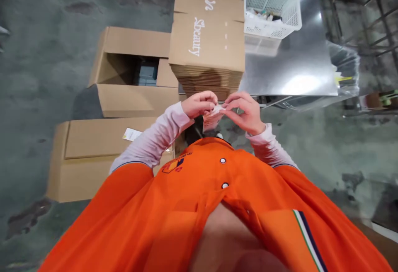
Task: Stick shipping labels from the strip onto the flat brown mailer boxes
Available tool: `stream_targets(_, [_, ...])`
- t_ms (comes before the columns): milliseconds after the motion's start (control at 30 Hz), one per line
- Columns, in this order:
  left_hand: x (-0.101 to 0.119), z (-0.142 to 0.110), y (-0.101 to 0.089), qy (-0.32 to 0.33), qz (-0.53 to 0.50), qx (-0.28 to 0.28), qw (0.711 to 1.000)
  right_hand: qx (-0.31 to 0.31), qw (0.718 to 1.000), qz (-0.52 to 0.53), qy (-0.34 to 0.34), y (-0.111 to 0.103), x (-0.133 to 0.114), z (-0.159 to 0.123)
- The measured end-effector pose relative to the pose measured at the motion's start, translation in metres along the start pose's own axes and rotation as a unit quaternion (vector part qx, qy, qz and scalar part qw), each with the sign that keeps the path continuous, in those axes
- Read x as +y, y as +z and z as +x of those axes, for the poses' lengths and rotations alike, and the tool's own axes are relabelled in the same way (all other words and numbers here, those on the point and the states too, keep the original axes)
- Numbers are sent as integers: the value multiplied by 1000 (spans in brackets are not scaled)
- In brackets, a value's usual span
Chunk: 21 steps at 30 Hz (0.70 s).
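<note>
A white perforated plastic basket [264, 31] sits on the stainless-steel desk [289, 66], back from its near edge. Clear plastic [352, 62] adjoins the right edge. Left: open corrugated carton [138, 98].

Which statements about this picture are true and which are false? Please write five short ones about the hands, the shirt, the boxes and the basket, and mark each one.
1. The left hand and right hand both touch the small pale item. True.
2. The shirt is green. False: the shirt is orange.
3. The cardboard stack bears white lettering. True.
4. The white basket is left of the cardboard stack. False: the white basket is right of it.
5. The open carton contains grey-blue packs. True.
</note>
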State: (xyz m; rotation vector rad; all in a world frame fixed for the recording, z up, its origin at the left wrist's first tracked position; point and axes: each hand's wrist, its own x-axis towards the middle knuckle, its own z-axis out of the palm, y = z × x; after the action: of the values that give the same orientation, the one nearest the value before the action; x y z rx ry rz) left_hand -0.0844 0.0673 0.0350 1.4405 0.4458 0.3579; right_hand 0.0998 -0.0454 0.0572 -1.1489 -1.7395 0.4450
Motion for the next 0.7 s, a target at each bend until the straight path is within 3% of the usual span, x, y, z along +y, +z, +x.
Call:
stream_targets(100, [8,3,6,150,49,39,987,7,1000,-21,1,-11,3,9])
stream_targets(200, [13,7,16,203,73,103,971,-4,999,-47,-25,-24,3,22])
stream_targets(333, [5,17,30,123,-91,263,953,1,995,-78,-58,-46,16,64])
stream_targets(400, [-2,25,32,75,-214,349,909,17,996,-81,-34,-53,39,102])
stream_targets(500, [-7,37,25,46,-305,462,832,14,991,-104,84,-48,89,172])
stream_targets(600, [-7,49,13,48,-305,513,801,-22,966,-168,196,-34,135,223])
stream_targets(700, [-16,46,7,-14,-271,521,809,-14,943,-239,230,-26,155,239])
